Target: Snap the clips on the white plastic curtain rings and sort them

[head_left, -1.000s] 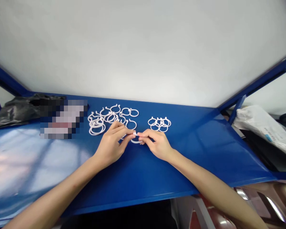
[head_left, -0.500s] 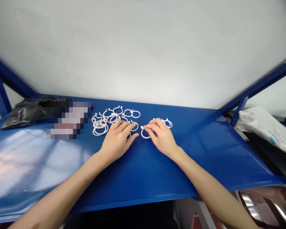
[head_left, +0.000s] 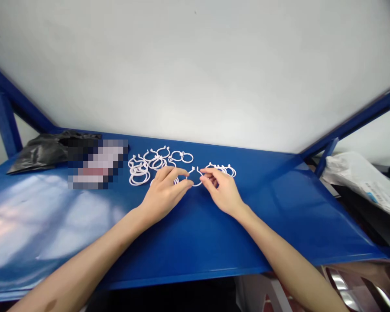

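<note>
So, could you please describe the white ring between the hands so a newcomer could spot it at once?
On the glossy blue tabletop, find the bare left hand and right hand. In the space between them is a thin, round white ring, its gap facing away from the person. The other white rings lie farther left and right; only this one has a hand on each side.

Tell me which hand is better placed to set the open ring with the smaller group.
Probably the right hand: it is just in front of the smaller group, while the left hand is nearer the larger pile.
</note>
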The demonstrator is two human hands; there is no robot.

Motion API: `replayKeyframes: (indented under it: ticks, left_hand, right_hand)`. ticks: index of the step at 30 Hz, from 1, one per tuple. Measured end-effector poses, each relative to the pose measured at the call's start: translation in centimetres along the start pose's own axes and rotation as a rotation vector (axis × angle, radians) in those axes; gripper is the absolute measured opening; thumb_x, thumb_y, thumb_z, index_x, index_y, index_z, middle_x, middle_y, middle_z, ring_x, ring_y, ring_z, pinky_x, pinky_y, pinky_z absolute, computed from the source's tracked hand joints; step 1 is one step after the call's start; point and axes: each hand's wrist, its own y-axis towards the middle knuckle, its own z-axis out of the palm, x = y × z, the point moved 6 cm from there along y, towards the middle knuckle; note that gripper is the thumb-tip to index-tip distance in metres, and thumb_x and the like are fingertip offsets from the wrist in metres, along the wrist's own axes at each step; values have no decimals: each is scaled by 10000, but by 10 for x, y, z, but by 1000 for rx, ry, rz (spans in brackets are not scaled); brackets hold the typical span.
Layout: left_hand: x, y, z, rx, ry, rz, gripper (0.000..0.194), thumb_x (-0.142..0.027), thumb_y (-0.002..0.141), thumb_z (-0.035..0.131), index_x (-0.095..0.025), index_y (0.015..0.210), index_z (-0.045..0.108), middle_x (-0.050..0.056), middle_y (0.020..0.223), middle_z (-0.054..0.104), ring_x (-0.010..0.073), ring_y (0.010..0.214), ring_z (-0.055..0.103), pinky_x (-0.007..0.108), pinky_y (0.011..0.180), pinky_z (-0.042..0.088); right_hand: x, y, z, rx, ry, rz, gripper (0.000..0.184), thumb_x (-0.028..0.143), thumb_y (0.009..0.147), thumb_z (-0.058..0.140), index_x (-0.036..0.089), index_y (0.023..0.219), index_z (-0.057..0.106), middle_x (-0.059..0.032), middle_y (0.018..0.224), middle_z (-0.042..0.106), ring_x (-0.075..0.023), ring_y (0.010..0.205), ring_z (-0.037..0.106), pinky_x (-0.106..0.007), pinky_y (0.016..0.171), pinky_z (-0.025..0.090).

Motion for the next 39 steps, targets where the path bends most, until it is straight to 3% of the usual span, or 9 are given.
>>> replayKeyframes:
  ticks: [3, 7, 10, 14, 22, 26, 30, 35, 39]
  left_hand:
    - [-7, 1, -4, -32, -46, 45, 85, -144, 937, 641, -227, 933, 657, 55, 1058, 688, 205, 925, 541, 359, 839, 490]
    - [3, 1, -8, -76, -177, -192, 109, -199, 960, 617, -191, 1069, 607, 70, 1043, 687, 200, 974, 603, 346, 849, 519]
    - [11, 0, -5, 17, -314, -367, 82, -245, 988, 574, -203, 1034, 628, 27, 965, 713, 169, 885, 645, 295, 777, 536]
    - [14, -4, 0, 132, -431, -464, 155, -257, 998, 540, -225, 967, 688, 0, 901, 723, 145, 808, 669, 257, 730, 540]
    - [8, -14, 5, 56, -383, -335, 261, -197, 1001, 497, -207, 894, 735, 30, 851, 681, 131, 764, 655, 244, 719, 550]
    - [11, -10, 6, 130, -341, -269, 208, -261, 1014, 526, -202, 1001, 725, 41, 885, 698, 156, 817, 640, 280, 745, 549]
    - [28, -2, -3, 219, -252, -244, 251, -324, 1005, 555, -188, 1186, 663, 61, 977, 734, 223, 946, 597, 376, 843, 526]
    - [46, -3, -9, 384, -105, -223, 155, -276, 954, 561, -213, 1003, 694, 62, 977, 675, 244, 939, 555, 422, 864, 480]
    - [42, -8, -4, 454, -47, -161, 107, -295, 915, 622, -226, 890, 700, 60, 958, 636, 250, 926, 528, 432, 848, 451]
  right_hand:
    - [3, -6, 14, 9, 246, 89, 199, 325, 988, 570, 227, 1157, 610, 37, 732, 656, -142, 658, 669, -285, 657, 546]
    - [4, -9, 14, -56, 340, 88, 172, 317, 988, 570, 231, 1138, 573, 34, 762, 690, -136, 653, 696, -280, 659, 568]
    - [8, -11, 12, -45, 296, 14, 132, 306, 988, 588, 233, 1097, 604, 14, 803, 730, -141, 673, 718, -282, 664, 586]
    - [20, -15, 13, -50, 171, -183, 80, 268, 994, 606, 235, 1026, 672, -26, 953, 776, -157, 791, 749, -297, 736, 611]
    - [25, -25, 20, 12, 60, -403, 183, 220, 1033, 535, 234, 1104, 703, -45, 948, 774, -175, 846, 741, -332, 759, 631]
    - [27, -19, 17, 16, 21, -445, 203, 206, 1038, 518, 224, 1145, 690, -58, 1008, 748, -170, 911, 722, -328, 809, 618]
    - [8, -3, -5, -110, -153, -290, 221, 247, 1038, 513, 219, 1127, 714, -87, 1074, 690, -185, 932, 694, -337, 811, 595]
    - [-41, 11, -35, -105, -462, 29, 307, 300, 1007, 533, 189, 1259, 667, -109, 1059, 662, -233, 863, 677, -385, 727, 585]
    - [-43, 11, -41, -131, -571, 38, 357, 349, 987, 560, 192, 1297, 642, -142, 1121, 642, -312, 1029, 628, -446, 768, 590]
